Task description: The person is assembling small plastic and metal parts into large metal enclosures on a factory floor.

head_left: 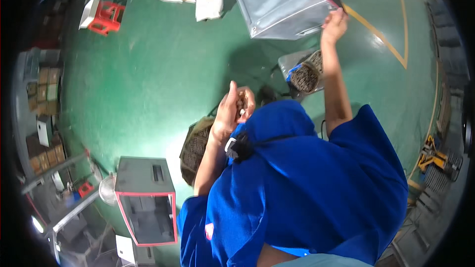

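Observation:
My left hand is cupped in front of my body, fingers curled round several small pale pieces, too small to identify. With the arm stretched forward, my right hand is at the right corner of a grey metal cabinet, near its dark red-edged side. Its fingers are closed together at that edge, and I cannot make out what is between them. Below the cabinet, a small grey seat carries open bags of small dark parts, partly behind my right forearm.
A sack of dark parts stands beside my left forearm. Further left is a dark cabinet with a red-framed front. A red stool and a white packet are on the green floor ahead. Yellow lines mark the floor at right.

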The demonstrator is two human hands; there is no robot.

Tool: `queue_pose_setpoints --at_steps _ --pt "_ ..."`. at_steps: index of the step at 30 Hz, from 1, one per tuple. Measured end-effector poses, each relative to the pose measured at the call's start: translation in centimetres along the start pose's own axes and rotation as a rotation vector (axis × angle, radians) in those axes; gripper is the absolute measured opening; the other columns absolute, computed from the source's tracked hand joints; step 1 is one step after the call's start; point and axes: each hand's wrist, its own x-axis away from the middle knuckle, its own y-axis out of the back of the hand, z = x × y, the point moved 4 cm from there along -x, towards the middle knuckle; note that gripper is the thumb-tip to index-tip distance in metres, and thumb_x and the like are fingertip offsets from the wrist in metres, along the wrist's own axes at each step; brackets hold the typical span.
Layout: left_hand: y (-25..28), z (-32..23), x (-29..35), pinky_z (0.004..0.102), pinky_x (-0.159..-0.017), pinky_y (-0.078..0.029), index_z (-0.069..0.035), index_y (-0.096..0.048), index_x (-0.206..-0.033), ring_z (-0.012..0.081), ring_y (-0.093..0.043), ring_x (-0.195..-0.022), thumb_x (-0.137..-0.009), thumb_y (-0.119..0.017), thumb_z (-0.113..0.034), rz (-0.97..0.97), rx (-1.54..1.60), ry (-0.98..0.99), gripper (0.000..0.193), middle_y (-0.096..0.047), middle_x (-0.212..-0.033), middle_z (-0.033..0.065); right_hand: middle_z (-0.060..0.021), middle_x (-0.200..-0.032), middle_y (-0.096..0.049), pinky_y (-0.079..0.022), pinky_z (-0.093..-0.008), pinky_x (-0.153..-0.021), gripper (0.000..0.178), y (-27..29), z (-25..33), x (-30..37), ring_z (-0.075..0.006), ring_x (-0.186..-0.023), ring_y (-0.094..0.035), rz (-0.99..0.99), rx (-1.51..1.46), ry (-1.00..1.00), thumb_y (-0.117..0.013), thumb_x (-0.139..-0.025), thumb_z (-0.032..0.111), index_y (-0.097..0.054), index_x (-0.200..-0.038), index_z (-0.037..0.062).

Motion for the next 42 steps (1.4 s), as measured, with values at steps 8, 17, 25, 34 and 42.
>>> queue_pose_setpoints --at_steps 8,17,25,34,42 --pt "-1.6 0.5 -1.8 0.0205 -0.033 -0.022 -0.005 -0.050 -0.063 0.0071 -0.034 -0.038 -0.094 -0.021 -0.061 0.146 -0.028 0.032 0.069 -0.044 -0.049 0.0034 -0.0041 -0.082 -0.067 -0.046 -0.0216 -0.061 0.016 -3.6 9.2 16.4 -0.0086 -0.073 -0.059 1.586 0.056 -0.299 -0.064 -0.084 0.015 -0.067 -0.092 0.0016" --pt "-3.0 4.1 -3.2 0.0212 -0.034 -0.023 -0.005 -0.054 -0.072 0.0082 -0.034 -0.040 -0.092 -0.036 -0.059 0.184 0.112 0.149 0.060 -0.042 -0.051 0.0021 -0.0060 -0.078 -0.062 -0.047 -0.0286 -0.065 0.010 0.2 7.8 17.3 -0.0147 -0.073 -0.060 1.731 0.165 0.017 -0.070 -0.077 0.004 -0.067 -0.086 0.0002" --pt "-2.6 3.2 -7.9 0.0203 -0.037 -0.025 -0.001 -0.041 -0.134 0.0070 -0.035 -0.042 -0.098 -0.039 -0.021 -0.093 0.031 -0.090 0.041 -0.047 -0.057 0.0022 -0.0073 -0.086 -0.068 -0.052 -0.0226 -0.067 0.012 5.0 7.6 9.2 -0.0103 -0.074 -0.064 0.653 0.175 0.252 -0.069 -0.078 -0.002 -0.067 -0.090 -0.0007" --pt "-1.7 4.7 -8.6 0.0205 -0.040 -0.032 -0.002 -0.027 -0.143 0.0055 -0.037 -0.045 -0.096 -0.038 -0.012 -0.196 -0.333 -0.188 0.049 -0.050 -0.060 0.0020 -0.0077 -0.074 -0.065 -0.049 -0.0283 -0.056 0.015 3.5 9.3 10.6 -0.0196 -0.062 -0.062 0.469 0.422 0.942 -0.075 -0.065 -0.001 -0.065 -0.075 0.0028" --pt "0.2 3.3 -7.5 0.0193 -0.041 -0.030 0.000 -0.030 -0.141 0.0040 -0.033 -0.046 -0.094 -0.035 -0.004 -0.450 -0.328 -0.557 0.048 -0.041 -0.056 -0.0012 -0.0031 -0.073 -0.062 -0.050 -0.0295 -0.055 0.015 0.8 10.0 13.4 -0.0189 -0.064 -0.060 0.585 0.397 1.081 -0.073 -0.062 0.002 -0.061 -0.070 0.0068"
